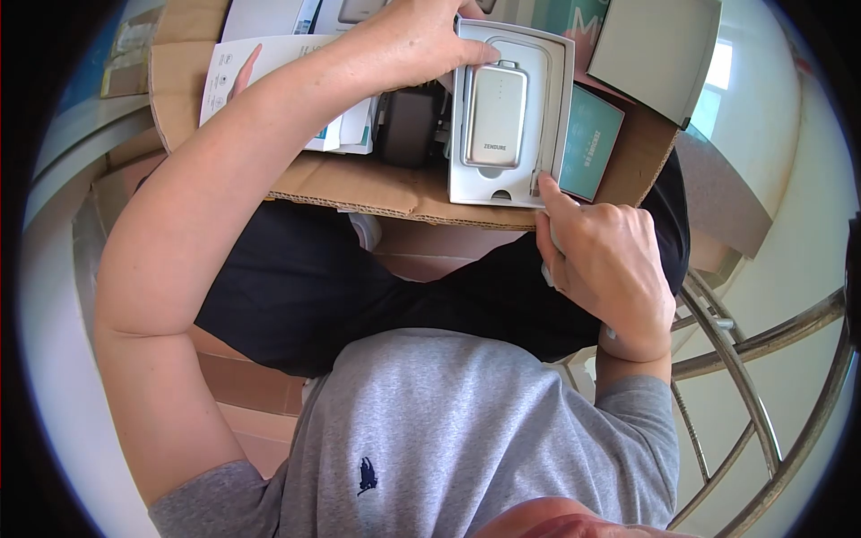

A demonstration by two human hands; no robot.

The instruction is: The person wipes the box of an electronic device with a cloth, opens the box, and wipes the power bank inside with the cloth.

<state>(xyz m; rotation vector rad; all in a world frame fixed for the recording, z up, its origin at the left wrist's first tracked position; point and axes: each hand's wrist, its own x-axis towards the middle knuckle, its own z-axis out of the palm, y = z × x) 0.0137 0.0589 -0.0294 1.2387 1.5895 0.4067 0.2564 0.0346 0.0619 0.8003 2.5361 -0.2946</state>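
Note:
A white box tray (pixel 458 187) holds a silver power bank (pixel 500 112) marked ZENDURE. A pale cable (pixel 550 99) runs along the tray's right side, its connector near the lower right corner. At the tray's upper left edge, my left hand (pixel 417 40) grips the tray, thumb by the top of the power bank; its other fingers are partly hidden. My right hand (pixel 605 247) is at the lower right corner, index finger stretched to the cable's connector. The other right fingers are curled, and something pale shows under them that I cannot make out.
Under the tray is an open cardboard box (pixel 359 186) with white printed packages (pixel 269 67), a dark case (pixel 408 130) and a teal box (pixel 594 143). An open grey-white lid (pixel 655 54) stands at upper right. Metal rails (pixel 740 386) are to the right.

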